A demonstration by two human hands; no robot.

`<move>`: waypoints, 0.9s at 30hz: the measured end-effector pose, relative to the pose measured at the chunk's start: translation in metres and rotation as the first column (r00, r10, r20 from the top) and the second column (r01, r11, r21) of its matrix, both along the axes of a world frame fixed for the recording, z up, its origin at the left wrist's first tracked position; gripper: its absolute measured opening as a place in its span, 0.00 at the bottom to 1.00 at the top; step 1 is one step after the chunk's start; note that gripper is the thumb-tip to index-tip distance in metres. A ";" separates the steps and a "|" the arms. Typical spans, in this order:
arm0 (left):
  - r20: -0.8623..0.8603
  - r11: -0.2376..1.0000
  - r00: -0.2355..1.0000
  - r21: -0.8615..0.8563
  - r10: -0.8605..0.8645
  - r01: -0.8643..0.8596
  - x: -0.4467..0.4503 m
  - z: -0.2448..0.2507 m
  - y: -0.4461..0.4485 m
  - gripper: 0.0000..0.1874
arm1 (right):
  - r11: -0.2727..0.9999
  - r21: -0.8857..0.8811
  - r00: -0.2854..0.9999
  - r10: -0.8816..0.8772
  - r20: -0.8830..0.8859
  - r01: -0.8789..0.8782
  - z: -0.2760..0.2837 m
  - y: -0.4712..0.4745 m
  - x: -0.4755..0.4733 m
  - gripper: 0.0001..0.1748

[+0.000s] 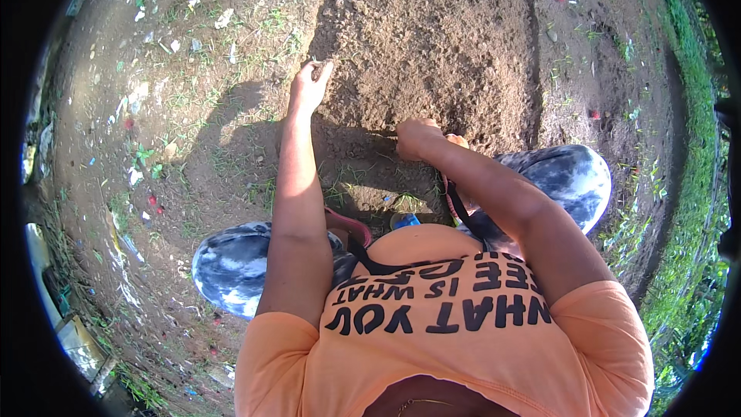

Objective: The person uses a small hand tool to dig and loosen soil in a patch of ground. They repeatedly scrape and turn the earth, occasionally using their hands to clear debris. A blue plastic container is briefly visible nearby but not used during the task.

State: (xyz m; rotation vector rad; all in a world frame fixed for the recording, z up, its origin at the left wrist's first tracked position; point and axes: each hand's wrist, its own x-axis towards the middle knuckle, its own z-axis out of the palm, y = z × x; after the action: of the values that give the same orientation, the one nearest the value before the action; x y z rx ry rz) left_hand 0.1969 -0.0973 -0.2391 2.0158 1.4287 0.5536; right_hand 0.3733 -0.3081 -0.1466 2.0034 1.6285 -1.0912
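A bed of loose brown soil point(428, 58) lies in front of me, its left and right sides marked by straight edges. My left hand point(310, 88) is at the bed's left edge, with thumb and fingers bent towards each other. Something small and greyish shows at those fingertips, too small to name. Close to my body, my right hand point(418, 138) is low at the bed's near end, its fingers curled. Its palm side is hidden, so I cannot tell whether anything is in it.
My knees in tie-dye trousers point(231, 266) flank the near ground. A pink-edged sandal point(354, 226) and a blue object point(407, 220) are close to my body. Litter point(224, 18) and sparse grass dot the ground at left. Thicker grass point(694, 127) borders the right.
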 end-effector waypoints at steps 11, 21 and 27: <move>-0.154 0.988 0.986 -0.133 0.060 -0.081 0.008 0.042 -0.004 0.28 | 1.000 -0.020 1.000 0.018 -0.004 -0.018 -0.006 0.000 0.005 0.21; -0.144 0.964 0.969 -0.202 -0.202 0.171 -0.022 -0.007 0.007 0.18 | 0.999 -0.006 0.999 0.050 0.009 -0.050 -0.013 0.002 0.005 0.23; -0.073 0.940 0.983 -0.312 -0.167 0.136 -0.036 -0.080 -0.002 0.14 | 0.999 -0.001 0.999 0.038 -0.004 -0.038 -0.016 0.001 0.005 0.23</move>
State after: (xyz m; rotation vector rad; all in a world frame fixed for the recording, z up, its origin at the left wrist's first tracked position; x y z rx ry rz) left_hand 0.1607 -0.0991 -0.3187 1.9015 1.3092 0.1551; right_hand 0.3785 -0.3067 -0.1625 1.9627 1.6609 -1.0822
